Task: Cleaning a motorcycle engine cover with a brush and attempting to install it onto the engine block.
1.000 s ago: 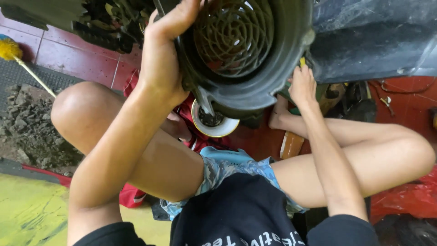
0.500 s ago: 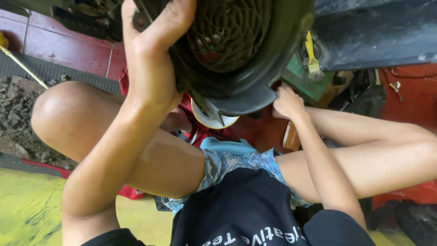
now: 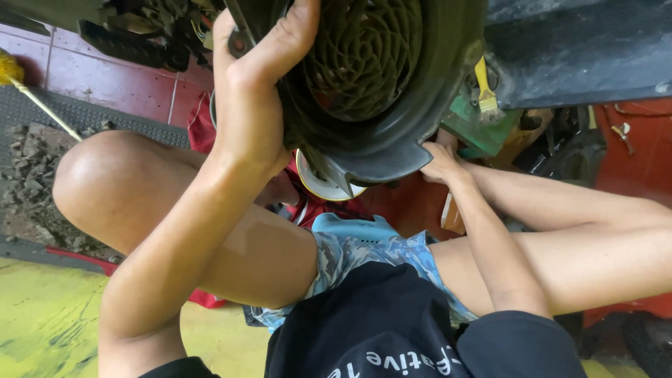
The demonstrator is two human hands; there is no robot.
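While the left grip (image 3: 262,84) clasps the black housing (image 3: 392,133) (upper rim), the right (image 3: 439,162) pinches beneath.

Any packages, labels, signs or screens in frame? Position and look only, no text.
No packages, signs or screens.
Only printed item: white lettering on the person's black shirt, bottom centre, below the left hand and right hand gripping the round black housing with its grille.

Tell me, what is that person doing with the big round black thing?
A person sitting low holds a big round black plastic housing with a spiral grille inside. The left hand grips its upper left rim. The right hand presses against its lower right edge. A yellow-handled brush lies just behind it.
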